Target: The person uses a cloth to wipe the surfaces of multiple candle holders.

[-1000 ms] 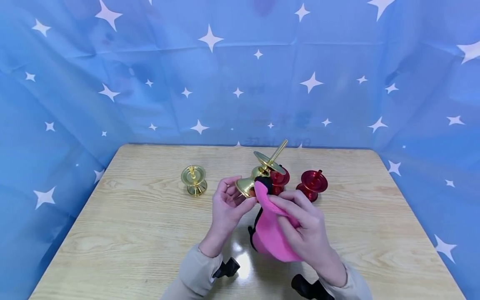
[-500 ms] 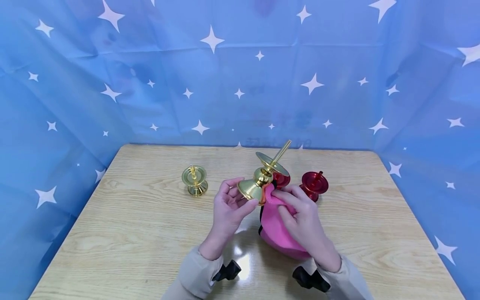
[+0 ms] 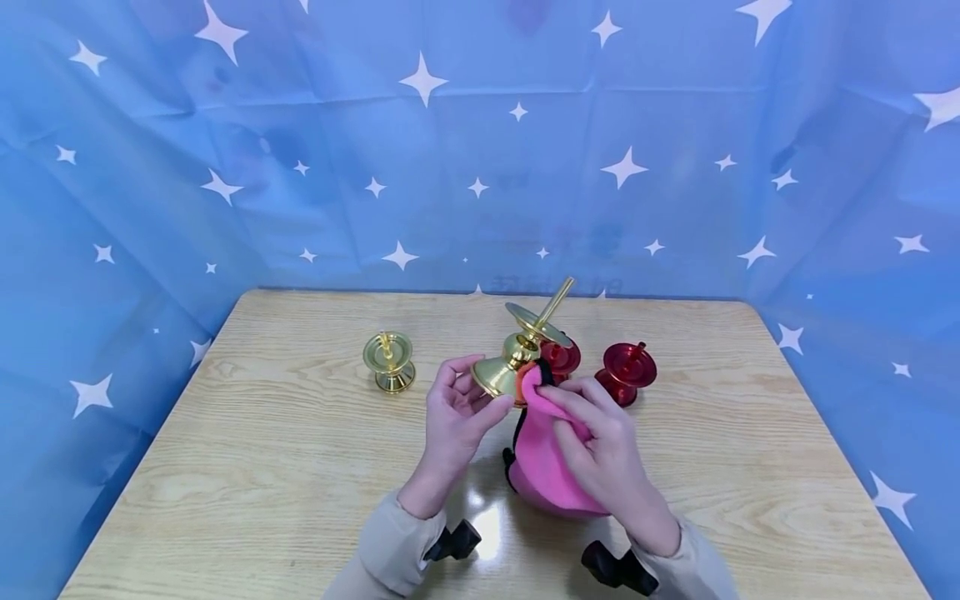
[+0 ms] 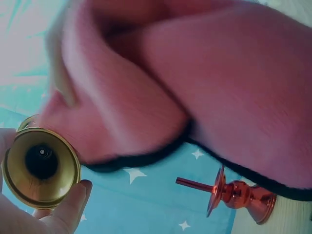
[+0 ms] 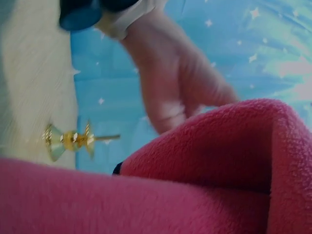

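A gold candlestick (image 3: 517,354) is held tilted in the air, its spike leaning up to the right. My left hand (image 3: 461,421) grips it by the flared base; the left wrist view looks into the hollow underside (image 4: 41,168). In my right hand (image 3: 603,450) a pink cloth (image 3: 551,458) with black edging is pinched, and its upper edge touches the right side of the candlestick's base. The rest of the cloth hangs below the fingers. Pink fabric (image 5: 195,161) fills much of the right wrist view and hides the right fingertips there.
Another gold candlestick (image 3: 390,362) stands upright at the left. Two red candlesticks are behind and to the right: one (image 3: 562,357) partly hidden by the held one, the other (image 3: 627,371) in plain sight. All stand on the wooden table (image 3: 262,450) before a starry blue curtain (image 3: 480,142).
The cloth in my right hand has shifted down along the candlestick from its middle to its base. The candlestick has moved slightly right, then back left, still in my left hand.
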Motion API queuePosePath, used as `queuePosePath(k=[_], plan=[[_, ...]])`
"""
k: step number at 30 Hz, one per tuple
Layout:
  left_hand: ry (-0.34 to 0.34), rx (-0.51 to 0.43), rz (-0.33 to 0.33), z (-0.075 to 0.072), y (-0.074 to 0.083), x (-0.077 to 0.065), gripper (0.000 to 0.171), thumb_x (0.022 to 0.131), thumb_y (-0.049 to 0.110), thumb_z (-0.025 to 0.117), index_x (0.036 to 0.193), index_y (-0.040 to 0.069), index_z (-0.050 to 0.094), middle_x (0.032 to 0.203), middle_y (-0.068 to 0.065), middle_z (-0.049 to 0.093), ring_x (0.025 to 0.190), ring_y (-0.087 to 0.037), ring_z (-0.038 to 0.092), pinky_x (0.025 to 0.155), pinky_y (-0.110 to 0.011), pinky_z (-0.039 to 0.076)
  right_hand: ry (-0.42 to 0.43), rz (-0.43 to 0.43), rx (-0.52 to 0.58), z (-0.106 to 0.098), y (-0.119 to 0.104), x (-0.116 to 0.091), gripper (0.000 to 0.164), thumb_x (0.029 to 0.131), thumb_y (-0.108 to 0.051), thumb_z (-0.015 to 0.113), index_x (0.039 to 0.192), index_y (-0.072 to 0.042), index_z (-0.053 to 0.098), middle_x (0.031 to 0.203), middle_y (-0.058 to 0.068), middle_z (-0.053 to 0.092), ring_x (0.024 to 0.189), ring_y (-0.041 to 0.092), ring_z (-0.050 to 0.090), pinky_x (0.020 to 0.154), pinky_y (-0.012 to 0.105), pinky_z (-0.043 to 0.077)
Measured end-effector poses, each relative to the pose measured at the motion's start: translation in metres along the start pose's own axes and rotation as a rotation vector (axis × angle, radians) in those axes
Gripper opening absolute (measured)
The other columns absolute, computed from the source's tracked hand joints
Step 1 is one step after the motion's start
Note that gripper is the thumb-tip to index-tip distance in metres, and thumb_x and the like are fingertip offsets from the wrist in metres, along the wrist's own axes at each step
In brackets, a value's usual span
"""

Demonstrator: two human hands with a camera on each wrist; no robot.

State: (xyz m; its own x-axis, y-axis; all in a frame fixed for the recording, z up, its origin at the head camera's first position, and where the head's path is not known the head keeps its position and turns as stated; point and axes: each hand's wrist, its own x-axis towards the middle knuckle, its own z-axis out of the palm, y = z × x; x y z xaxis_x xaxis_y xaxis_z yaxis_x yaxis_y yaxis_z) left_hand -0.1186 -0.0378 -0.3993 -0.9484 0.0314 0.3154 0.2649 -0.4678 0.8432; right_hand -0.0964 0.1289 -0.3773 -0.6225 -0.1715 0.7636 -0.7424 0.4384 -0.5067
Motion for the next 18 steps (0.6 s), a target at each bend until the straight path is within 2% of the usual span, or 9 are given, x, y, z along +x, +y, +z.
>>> queuePosePath(k=[3, 6, 12, 15, 18], plan=[[-0.010, 0.012, 0.020, 0.001, 0.001, -0.001, 0.072, 0.071, 0.014, 0.080, 0.118, -0.017, 0.035, 0.102, 0.005, 0.066, 0.093, -0.013, 0.063, 0.082, -0.028, 0.052, -0.025, 0.095, 0.008, 0.002, 0.005, -0.002, 0.036, 0.070, 0.018, 0.059, 0.100, 0.003, 0.070, 0.097, 0.012, 0.065, 0.077, 0.013, 0.054, 0.059, 0.013, 0.039], [-0.003, 0.003, 0.048, 0.003, -0.001, -0.001, 0.072, 0.073, 0.013, 0.079, 0.119, -0.017, 0.033, 0.104, 0.004, 0.066, 0.095, -0.014, 0.063, 0.083, -0.028, 0.051, -0.055, 0.227, 0.069, 0.004, 0.007, -0.005, 0.034, 0.072, 0.017, 0.063, 0.102, 0.002, 0.070, 0.097, 0.010, 0.067, 0.083, 0.013, 0.056, 0.066, 0.015, 0.043], [0.062, -0.028, 0.065, 0.004, -0.006, 0.000, 0.059, 0.075, 0.002, 0.073, 0.118, -0.012, 0.035, 0.102, 0.002, 0.065, 0.095, -0.013, 0.063, 0.083, -0.026, 0.051, -0.165, 0.554, 0.309, 0.003, 0.005, -0.006, 0.024, 0.082, 0.005, 0.062, 0.106, 0.004, 0.067, 0.088, 0.008, 0.066, 0.075, 0.006, 0.056, 0.065, 0.019, 0.046], [0.065, -0.028, 0.071, 0.006, -0.008, 0.000, 0.062, 0.075, 0.003, 0.074, 0.119, -0.013, 0.033, 0.102, 0.002, 0.065, 0.094, -0.013, 0.062, 0.083, -0.025, 0.050, -0.199, 0.719, 0.457, 0.001, 0.003, -0.005, 0.027, 0.087, 0.000, 0.058, 0.112, 0.010, 0.061, 0.087, 0.002, 0.067, 0.070, 0.007, 0.060, 0.062, 0.022, 0.050], [0.059, -0.005, 0.068, 0.007, -0.010, -0.001, 0.064, 0.074, 0.006, 0.074, 0.118, -0.013, 0.032, 0.104, 0.002, 0.064, 0.095, -0.013, 0.062, 0.083, -0.025, 0.049, -0.194, 0.836, 0.575, -0.001, 0.000, -0.003, 0.033, 0.089, -0.003, 0.056, 0.117, 0.015, 0.055, 0.086, -0.004, 0.067, 0.068, 0.008, 0.062, 0.061, 0.022, 0.051]])
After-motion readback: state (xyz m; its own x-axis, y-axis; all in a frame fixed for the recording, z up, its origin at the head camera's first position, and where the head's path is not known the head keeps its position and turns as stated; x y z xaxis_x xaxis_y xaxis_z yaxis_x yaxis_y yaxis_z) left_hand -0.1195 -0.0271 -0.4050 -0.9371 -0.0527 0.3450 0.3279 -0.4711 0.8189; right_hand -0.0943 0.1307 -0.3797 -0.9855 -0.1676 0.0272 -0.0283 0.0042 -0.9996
